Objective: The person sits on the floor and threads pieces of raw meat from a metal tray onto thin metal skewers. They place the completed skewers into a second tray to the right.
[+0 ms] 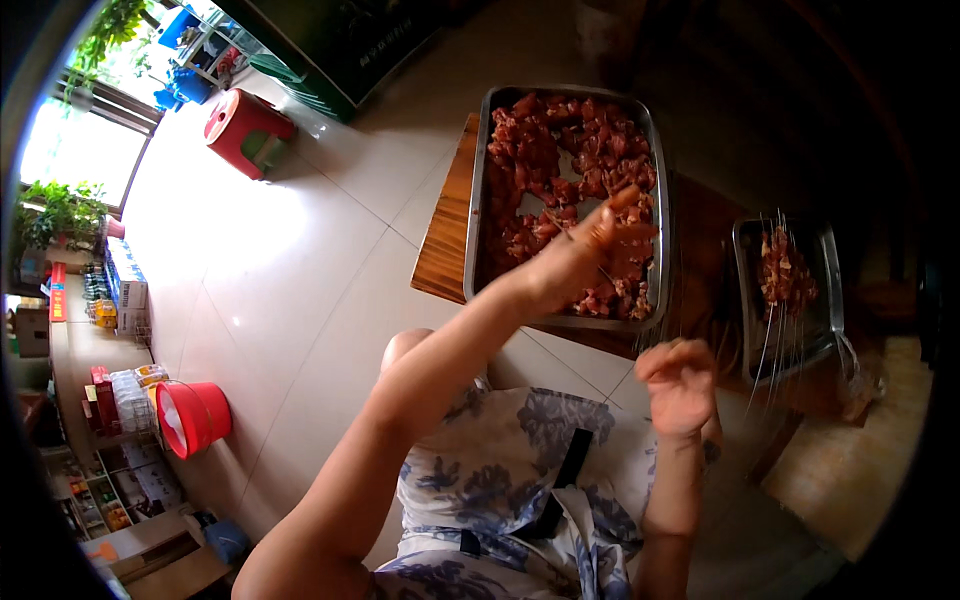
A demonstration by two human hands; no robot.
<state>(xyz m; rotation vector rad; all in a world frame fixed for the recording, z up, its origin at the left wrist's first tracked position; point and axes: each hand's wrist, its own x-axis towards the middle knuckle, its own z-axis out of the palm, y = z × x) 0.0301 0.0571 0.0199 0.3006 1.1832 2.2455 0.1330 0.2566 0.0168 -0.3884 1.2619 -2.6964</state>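
A large steel tray point(478, 200) with pieces of raw red meat point(615, 135) sits in front of me. Over its near right part reaches my left hand point(580, 250), two fingers stretched out above the meat. A thin metal skewer point(558, 224) shows on both sides of this hand and seems held in it; the grip itself is hidden. My right hand point(680, 385) is raised just beyond the tray's near right corner, palm toward me, fingers loosely curled and slightly blurred. Nothing shows in it.
A wooden table point(440, 240) carries the tray. At the right, a smaller steel tray point(830, 260) holds several metal skewers with meat point(785, 270). On the tiled floor stand a red stool point(240, 130) and a red bucket point(205, 418). Shelves with goods point(110, 480) line the left side.
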